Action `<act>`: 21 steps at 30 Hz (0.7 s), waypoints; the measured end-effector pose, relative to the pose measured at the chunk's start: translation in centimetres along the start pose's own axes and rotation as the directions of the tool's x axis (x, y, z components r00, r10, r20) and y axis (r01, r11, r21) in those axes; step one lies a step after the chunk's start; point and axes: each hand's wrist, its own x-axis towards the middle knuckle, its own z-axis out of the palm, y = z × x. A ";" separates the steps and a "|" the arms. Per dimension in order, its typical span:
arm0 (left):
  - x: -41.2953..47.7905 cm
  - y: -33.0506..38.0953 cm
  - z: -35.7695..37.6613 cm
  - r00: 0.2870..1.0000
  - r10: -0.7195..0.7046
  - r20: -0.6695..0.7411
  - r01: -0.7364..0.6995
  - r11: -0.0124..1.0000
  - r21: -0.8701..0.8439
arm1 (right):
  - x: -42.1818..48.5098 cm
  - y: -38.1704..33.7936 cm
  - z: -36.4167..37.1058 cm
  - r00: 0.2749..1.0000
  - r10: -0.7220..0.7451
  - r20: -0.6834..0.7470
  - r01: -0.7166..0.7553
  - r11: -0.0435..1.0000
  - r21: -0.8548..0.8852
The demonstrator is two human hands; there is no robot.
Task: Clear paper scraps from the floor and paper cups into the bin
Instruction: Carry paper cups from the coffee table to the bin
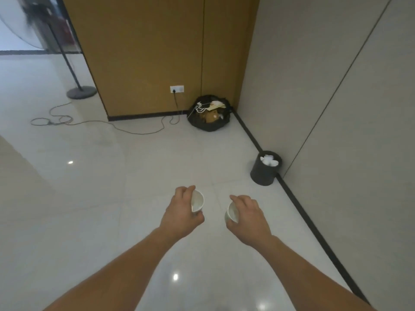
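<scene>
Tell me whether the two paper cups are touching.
Apart. Head view: floor shows between the left cup in the left hand and the right cup in the right hand.

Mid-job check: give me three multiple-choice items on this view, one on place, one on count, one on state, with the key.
1. Where does the bin stand?
A) by the right wall
B) at the left edge of view
C) mid-floor between the hands

2. How many cups are held?
A) none
B) one
C) two

3. The bin is:
A) upright and empty
B) upright with white scraps in it
C) tipped over

Key:
1 A, it sits on the floor against that wall's dark skirting.
2 C, the left hand and the right hand each grip one.
3 B, white scraps show inside its open top.
</scene>
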 end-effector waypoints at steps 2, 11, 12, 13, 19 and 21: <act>4.2 1.3 1.5 0.998 0.048 0.046 -0.049 0.999 0.009 | 2.2 2.3 -0.9 0.997 0.079 -0.019 -0.079 0.997 0.003; 21.7 11.7 11.3 0.955 0.246 0.167 -0.251 0.968 0.011 | 13.6 16.5 -5.7 0.948 0.284 -0.143 -0.282 0.959 0.037; 23.5 13.1 12.3 0.950 0.257 0.178 -0.263 0.965 0.013 | 14.9 18.1 -6.4 0.944 0.297 -0.144 -0.295 0.955 0.039; 25.3 14.4 13.3 0.946 0.262 0.190 -0.270 0.963 0.017 | 16.2 19.6 -7.2 0.940 0.310 -0.141 -0.307 0.951 0.041; 35.3 20.6 18.7 0.947 0.255 0.197 -0.256 0.966 -0.023 | 23.9 28.7 -12.1 0.928 0.335 -0.161 -0.335 0.942 0.023; 37.9 21.4 20.2 0.942 0.252 0.219 -0.254 0.967 -0.022 | 26.3 31.0 -12.6 0.921 0.358 -0.154 -0.358 0.933 0.028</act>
